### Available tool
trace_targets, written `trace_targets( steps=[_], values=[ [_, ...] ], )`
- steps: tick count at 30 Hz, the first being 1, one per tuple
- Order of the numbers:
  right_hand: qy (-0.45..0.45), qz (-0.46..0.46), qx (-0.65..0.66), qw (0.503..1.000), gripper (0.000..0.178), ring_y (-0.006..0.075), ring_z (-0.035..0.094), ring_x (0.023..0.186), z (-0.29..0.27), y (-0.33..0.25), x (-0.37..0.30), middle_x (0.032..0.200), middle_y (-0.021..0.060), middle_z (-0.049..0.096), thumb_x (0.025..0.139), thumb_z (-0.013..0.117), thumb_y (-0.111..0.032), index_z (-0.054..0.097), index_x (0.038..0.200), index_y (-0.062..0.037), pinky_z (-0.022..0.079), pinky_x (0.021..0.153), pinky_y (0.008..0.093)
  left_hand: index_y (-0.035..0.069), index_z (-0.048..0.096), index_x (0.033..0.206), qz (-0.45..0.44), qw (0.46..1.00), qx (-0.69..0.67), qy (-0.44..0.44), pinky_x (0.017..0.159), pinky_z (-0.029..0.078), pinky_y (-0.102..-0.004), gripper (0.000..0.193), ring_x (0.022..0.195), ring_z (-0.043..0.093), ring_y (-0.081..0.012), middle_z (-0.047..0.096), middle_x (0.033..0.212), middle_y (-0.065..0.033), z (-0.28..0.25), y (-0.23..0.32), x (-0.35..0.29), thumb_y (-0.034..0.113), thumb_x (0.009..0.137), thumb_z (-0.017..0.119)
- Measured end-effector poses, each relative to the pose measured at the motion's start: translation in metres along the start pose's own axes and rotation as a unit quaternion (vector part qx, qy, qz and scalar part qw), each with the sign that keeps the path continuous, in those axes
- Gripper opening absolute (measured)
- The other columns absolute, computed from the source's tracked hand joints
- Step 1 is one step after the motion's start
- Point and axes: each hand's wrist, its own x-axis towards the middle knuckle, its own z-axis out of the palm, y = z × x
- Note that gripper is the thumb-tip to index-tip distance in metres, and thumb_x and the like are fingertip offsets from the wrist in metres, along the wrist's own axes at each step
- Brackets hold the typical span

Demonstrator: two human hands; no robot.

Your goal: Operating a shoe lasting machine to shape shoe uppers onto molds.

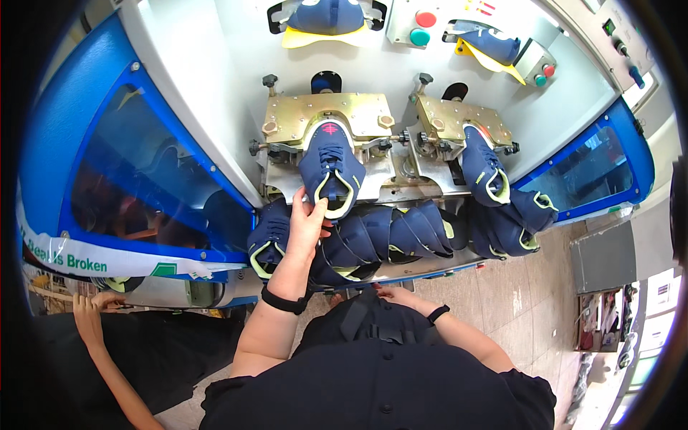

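Observation:
My left hand (308,225) reaches forward and is closed on the heel end of a navy shoe upper (326,166) with a pale green lining and a red mark near its toe. The toe of this upper sits in the curved notch of a brass-coloured clamp plate (287,115). Close to my waist, my right hand (394,294) rests beside dark clothing, its fingers mostly hidden. Another navy upper (481,161) sits toe-first in the right-hand clamp plate (469,118), with no hand on it.
Several navy uppers (387,233) lie in a row along the machine's front ledge. Control boxes with red and green buttons (416,25) are on the white back wall. Blue-framed windows (143,179) flank the opening. At left, another person's hand (89,319) is near the machine.

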Motion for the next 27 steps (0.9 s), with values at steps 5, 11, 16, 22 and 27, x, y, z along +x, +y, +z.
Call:
trace_targets(
  steps=[5,11,16,22,27],
  values=[
    [-0.03,-0.033,0.028,0.999,0.044,0.0246,0.064,0.111,-0.001,0.013,0.014,0.119,0.0147,0.067,0.095,0.058,-0.038,0.062,0.128,-0.0088,0.048,0.095,0.0336,0.009,0.028,0.147,0.003,1.0,0.004,0.012,0.045,0.048,-0.0241,0.068,0.06,0.062,-0.0138,0.065,0.096,-0.0083,0.001,-0.008,0.006,0.032,0.094,0.064],
    [-0.054,-0.002,0.026,0.998,0.034,0.0151,0.062,0.103,-0.009,0.003,0.008,0.114,0.0081,0.067,0.098,0.059,-0.022,0.063,0.125,-0.0014,0.047,0.093,0.0288,-0.002,0.051,0.128,0.141,0.975,0.132,0.105,0.06,0.052,-0.0273,0.046,0.076,0.063,-0.0151,0.063,0.096,-0.01,-0.004,-0.014,-0.037,0.032,0.097,0.061],
    [-0.068,-0.034,0.095,0.993,0.036,0.0141,0.061,0.104,-0.028,-0.036,-0.016,0.114,0.0053,0.067,0.1,0.057,-0.024,0.063,0.126,0.0001,0.047,0.091,0.0289,0.002,0.052,0.076,0.391,0.878,0.172,0.215,0.056,0.037,-0.0285,0.016,0.064,0.046,-0.016,0.049,0.076,-0.0064,-0.087,-0.03,-0.134,0.003,0.091,0.054],
    [-0.06,-0.01,0.034,0.998,0.038,0.0136,0.063,0.097,-0.047,-0.083,-0.024,0.104,0.0093,0.071,0.1,0.057,-0.03,0.065,0.122,-0.0007,0.049,0.087,0.0293,-0.001,0.056,0.097,0.229,0.732,0.265,0.585,0.082,0.047,-0.0359,0.018,0.087,0.058,-0.0229,0.059,0.092,-0.0113,-0.268,-0.054,-0.155,0.012,0.089,0.066],
    [-0.072,-0.115,-0.117,0.984,0.034,0.0268,0.068,0.088,-0.069,-0.133,-0.029,0.095,0.015,0.072,0.098,0.057,-0.035,0.068,0.111,-0.0051,0.052,0.079,0.0355,-0.002,0.056,0.128,-0.024,0.774,0.469,0.424,0.096,0.048,-0.0397,0.068,0.115,0.061,-0.0348,0.063,0.123,-0.0227,-0.349,-0.064,-0.1,0.032,0.075,0.08]
  ],
)
